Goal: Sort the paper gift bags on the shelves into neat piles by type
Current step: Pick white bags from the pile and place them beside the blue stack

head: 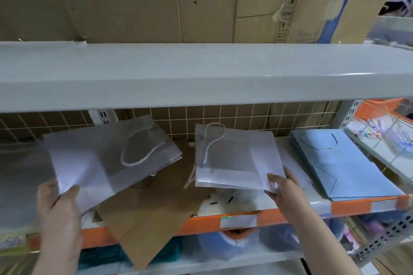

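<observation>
**Two white stacks, one pile to make**

The person stood at the orange-edged shelf (250, 219), hands well apart, each busy with its own bundle. The left hand (60, 205) pinched the near corner of a tilted stack of white gift bags (107, 156), lifted clear of the shelf toward its left end, a twisted cord handle (138, 154) drooping across the top bag. The right hand (283, 187) gripped the near right corner of a second white stack (237, 161), which sat squarer near the shelf's middle. A brown kraft bag (147, 221) lay beneath both, jutting past the shelf's front lip. Light blue gift bags (348, 167) were already piled at the shelf's right end.

To my eye the two white stacks were the same sort and meant to be joined. Done well, that would call for levelling the left stack, lining its edges with the right one, and tucking the loose cords inside so nothing snagged. The kraft bag looked ready to slide off; I would have moved it first.
</observation>
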Demonstrator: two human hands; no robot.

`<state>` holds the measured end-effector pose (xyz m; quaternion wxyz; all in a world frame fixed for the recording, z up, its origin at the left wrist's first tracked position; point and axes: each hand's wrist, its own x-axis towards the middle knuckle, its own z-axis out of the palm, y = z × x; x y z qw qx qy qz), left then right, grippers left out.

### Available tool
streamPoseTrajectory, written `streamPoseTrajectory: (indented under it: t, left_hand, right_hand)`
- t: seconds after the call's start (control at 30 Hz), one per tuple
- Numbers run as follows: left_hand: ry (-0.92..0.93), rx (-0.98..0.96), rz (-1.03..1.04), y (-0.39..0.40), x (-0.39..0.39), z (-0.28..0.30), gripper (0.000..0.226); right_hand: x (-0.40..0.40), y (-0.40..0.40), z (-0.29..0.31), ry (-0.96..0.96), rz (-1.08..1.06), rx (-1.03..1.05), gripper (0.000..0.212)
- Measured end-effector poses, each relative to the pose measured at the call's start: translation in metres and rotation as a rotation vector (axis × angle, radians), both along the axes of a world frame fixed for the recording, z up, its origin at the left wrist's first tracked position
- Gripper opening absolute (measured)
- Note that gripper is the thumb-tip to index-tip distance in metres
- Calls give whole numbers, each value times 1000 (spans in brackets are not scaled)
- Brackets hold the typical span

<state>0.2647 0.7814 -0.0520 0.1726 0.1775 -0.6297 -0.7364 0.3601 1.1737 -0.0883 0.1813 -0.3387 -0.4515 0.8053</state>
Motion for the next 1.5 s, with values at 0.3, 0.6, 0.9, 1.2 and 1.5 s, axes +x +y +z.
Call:
streamPoseTrajectory:
  t: [0.3,0.6,0.9,1.2,1.5]
  left_hand:
    - [-51,1,86,88,24,-14,34]
    - [-69,-74,-61,157,56,-18,31]
    - [-29,9,-200,233,46,-9,37]
    - [-40,-95,-353,290,32,-29,36]
    - [-144,-137,-446,298,27,-39,31]
  right_hand:
    - [-4,110,-29,-202,71,326,52]
    - [-17,126,-49,-498,435,1183,40]
    - [-16,147,-25,-604,818,1750,32]
    - [-7,181,-13,-411,636,976,29]
    - [-8,174,1,-129,540,312,17]
